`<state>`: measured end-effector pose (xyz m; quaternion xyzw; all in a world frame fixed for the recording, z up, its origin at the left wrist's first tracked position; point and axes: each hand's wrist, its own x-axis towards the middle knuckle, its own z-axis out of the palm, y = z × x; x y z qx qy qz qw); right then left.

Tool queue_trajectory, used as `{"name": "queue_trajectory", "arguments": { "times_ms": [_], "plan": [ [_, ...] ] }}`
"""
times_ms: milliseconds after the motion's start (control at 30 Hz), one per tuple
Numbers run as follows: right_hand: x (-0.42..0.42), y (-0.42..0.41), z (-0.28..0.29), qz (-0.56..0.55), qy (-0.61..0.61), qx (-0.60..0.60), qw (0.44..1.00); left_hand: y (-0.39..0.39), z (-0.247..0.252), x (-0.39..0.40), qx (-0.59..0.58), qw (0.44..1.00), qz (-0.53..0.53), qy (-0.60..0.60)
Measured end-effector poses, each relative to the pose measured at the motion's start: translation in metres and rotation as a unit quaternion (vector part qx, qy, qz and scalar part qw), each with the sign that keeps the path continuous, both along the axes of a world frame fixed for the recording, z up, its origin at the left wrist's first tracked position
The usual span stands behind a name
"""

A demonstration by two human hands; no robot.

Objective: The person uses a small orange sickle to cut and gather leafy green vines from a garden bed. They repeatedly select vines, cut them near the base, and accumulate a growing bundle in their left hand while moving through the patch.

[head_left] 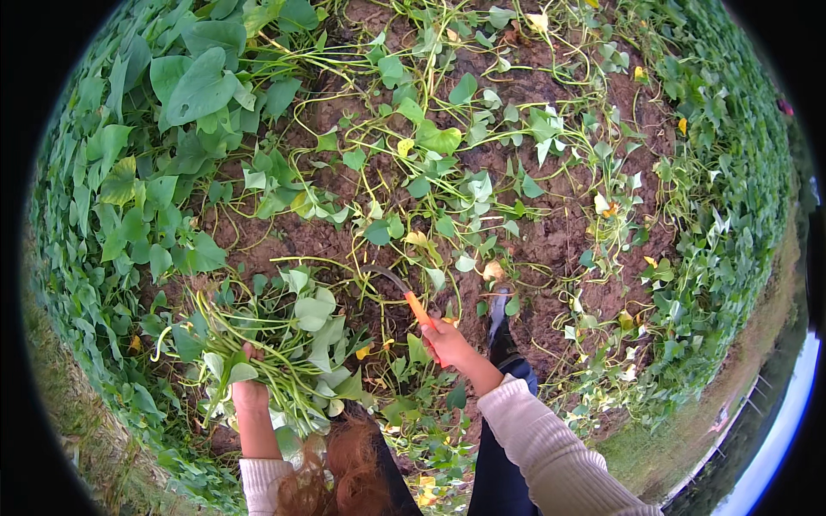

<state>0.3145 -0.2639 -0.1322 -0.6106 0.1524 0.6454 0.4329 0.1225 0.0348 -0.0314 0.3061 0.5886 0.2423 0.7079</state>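
Observation:
A thick bundle of cut leafy vines (284, 348), with heart-shaped leaves and long pale stems, is gripped in my left hand (250, 380). The leaves hide most of those fingers. My right hand (448, 342) is closed around the orange handle of a sickle (418, 311). Its dark curved blade (386, 272) points up and left, over trailing vine stems close to the soil. Just past the blade, sparse green vines (439, 226) sprawl across the brown ground.
Dense tall foliage (193, 84) grows along the left, and another leafy band (729, 193) lines the right. Reddish-brown bare soil (542, 238) shows between thin stems. My dark boot (500, 329) stands just beyond my right wrist. A few yellowed leaves (493, 271) lie about.

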Motion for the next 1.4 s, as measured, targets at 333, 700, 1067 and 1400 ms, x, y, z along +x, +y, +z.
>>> {"name": "queue_trajectory", "arguments": {
  "times_ms": [333,700,1067,1400],
  "plan": [
    [0.038,-0.006,0.05,-0.421,-0.132,0.014,0.897,-0.032,-0.03,0.045,-0.043,0.998,-0.027,0.032],
    [0.034,0.027,0.012,0.109,-0.346,-0.138,0.922,-0.001,-0.003,0.025,-0.033,0.999,-0.033,-0.005],
    [0.046,0.036,0.114,-0.218,-0.329,-0.13,0.909,0.097,0.089,0.036,-0.075,0.992,-0.064,-0.084],
    [0.157,0.106,0.023,0.073,-0.492,-0.117,0.86,0.03,0.031,0.155,-0.095,0.988,-0.116,-0.046]
  ]
}}
